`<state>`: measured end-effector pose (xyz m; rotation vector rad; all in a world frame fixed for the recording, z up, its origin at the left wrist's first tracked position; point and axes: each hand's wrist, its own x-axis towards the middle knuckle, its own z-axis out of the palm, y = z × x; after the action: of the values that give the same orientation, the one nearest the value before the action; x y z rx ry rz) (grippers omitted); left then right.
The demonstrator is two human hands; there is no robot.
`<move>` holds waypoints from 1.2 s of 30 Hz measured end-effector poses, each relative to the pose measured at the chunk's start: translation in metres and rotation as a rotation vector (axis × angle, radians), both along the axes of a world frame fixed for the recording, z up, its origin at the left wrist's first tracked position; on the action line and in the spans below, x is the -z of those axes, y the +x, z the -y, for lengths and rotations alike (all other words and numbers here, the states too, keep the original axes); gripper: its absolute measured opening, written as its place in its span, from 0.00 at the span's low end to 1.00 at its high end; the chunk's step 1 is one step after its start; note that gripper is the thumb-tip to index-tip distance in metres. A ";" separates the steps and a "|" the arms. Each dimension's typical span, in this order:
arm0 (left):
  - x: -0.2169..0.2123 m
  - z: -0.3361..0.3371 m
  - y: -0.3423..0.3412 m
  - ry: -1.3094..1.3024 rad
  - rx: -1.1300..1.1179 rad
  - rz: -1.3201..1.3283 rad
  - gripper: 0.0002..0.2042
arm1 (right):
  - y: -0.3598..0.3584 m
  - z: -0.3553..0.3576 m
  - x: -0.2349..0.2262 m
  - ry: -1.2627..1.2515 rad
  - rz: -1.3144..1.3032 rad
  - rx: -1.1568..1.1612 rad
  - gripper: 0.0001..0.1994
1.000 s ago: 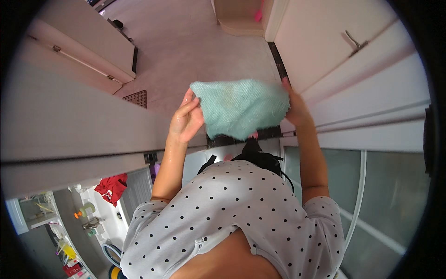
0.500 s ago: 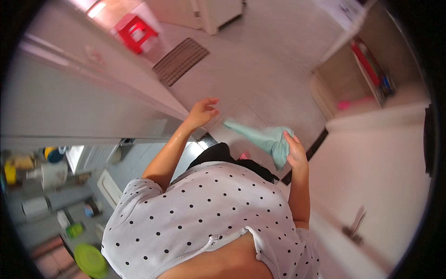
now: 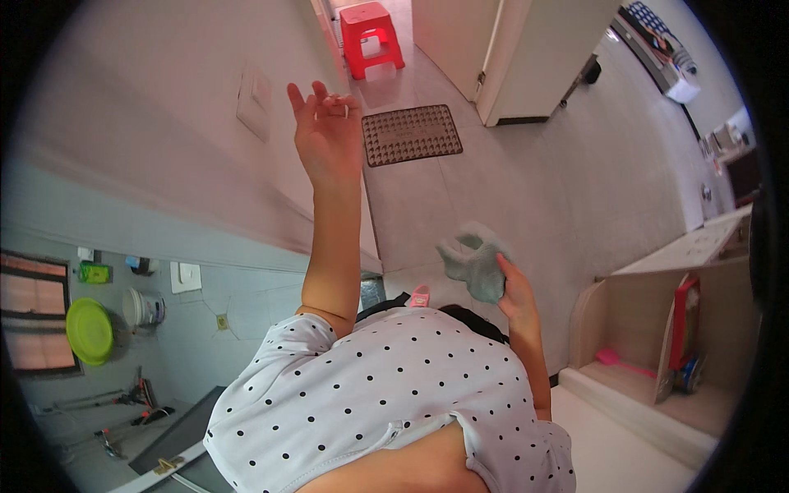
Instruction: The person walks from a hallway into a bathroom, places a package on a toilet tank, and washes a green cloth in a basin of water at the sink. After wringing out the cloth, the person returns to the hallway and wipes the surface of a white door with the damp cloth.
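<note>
My left hand (image 3: 327, 135) is raised in front of the wall on the left, its fingers partly spread and nothing in them. Just left of its fingertips is a white wall switch (image 3: 255, 97); a gap shows between the two. Lower and to the right, my right hand (image 3: 518, 292) grips a grey-green cloth (image 3: 481, 275) by one side. The cloth is bunched and hangs over the floor, its far edge blurred.
A brown patterned mat (image 3: 412, 135) lies ahead on the tiled floor, with a red plastic stool (image 3: 370, 39) beyond it. An open door (image 3: 457, 45) stands past the mat. Wooden shelving (image 3: 641, 320) is at the right. A green basin (image 3: 89, 331) hangs in the room at left.
My left hand has moved up and forward to beside the wall switch. The cloth has gone from stretched out to bunched in my right hand. The view has turned.
</note>
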<state>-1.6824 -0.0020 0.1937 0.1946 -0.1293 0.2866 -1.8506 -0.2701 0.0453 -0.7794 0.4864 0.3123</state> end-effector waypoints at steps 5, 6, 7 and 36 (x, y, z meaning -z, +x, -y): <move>-0.006 -0.014 0.026 -0.168 -0.093 0.035 0.18 | 0.071 0.030 0.002 0.011 -0.008 -0.167 0.17; -0.009 -0.017 0.028 -0.183 -0.125 0.064 0.17 | 0.087 0.034 0.002 0.031 0.002 -0.204 0.17; -0.010 -0.023 0.032 -0.170 -0.135 0.099 0.17 | 0.106 0.038 -0.001 0.028 -0.003 -0.240 0.17; 0.189 -0.018 0.474 0.394 0.608 -0.483 0.20 | 0.738 -0.014 -0.038 -0.347 0.094 -0.616 0.17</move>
<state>-1.2083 0.0156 0.0047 0.5929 0.2375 -0.3994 -1.1125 -0.2558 0.0829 -1.2737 0.2007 0.7713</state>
